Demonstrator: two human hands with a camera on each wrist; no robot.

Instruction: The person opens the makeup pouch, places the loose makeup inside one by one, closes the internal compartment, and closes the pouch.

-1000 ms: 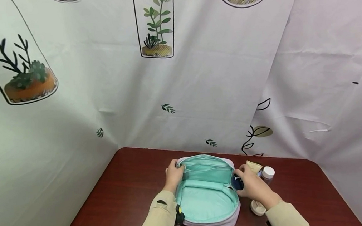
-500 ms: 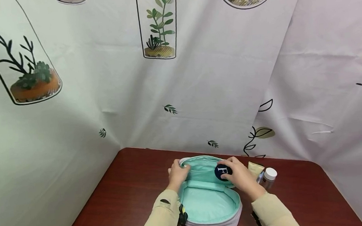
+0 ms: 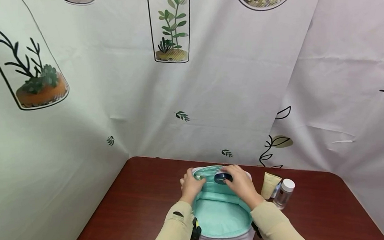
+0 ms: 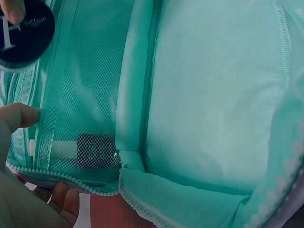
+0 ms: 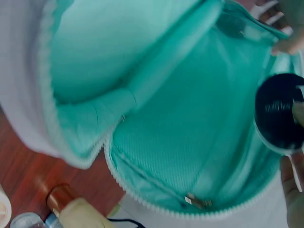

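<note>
A zip case [image 3: 222, 218] with a mint-green lining lies open on the table, its lid raised at the back. My left hand [image 3: 192, 188] grips the lid's left edge, thumb inside and fingers outside. Between the fingers of my right hand [image 3: 241, 184] is a round, dark blue cosmetic compact [image 3: 220, 177] with a white letter, held in front of the lid's lining near its top edge. The left wrist view shows a mesh pocket [image 4: 95, 95] in the lid. Behind that mesh sits a small tube-like item [image 4: 95, 151], pale at one end and black at the other.
Right of the case stand a cream squeeze tube [image 3: 270, 184] and a clear bottle [image 3: 283, 195] with a white cap. A small blue item [image 3: 275, 190] is partly hidden between them. Patterned cloth [image 3: 142, 101] hangs behind the brown table [image 3: 118, 218].
My right hand has carried the compact left, from the case's right side to the lid's upper lining, and tilted it. My left hand keeps its grip on the lid edge.
</note>
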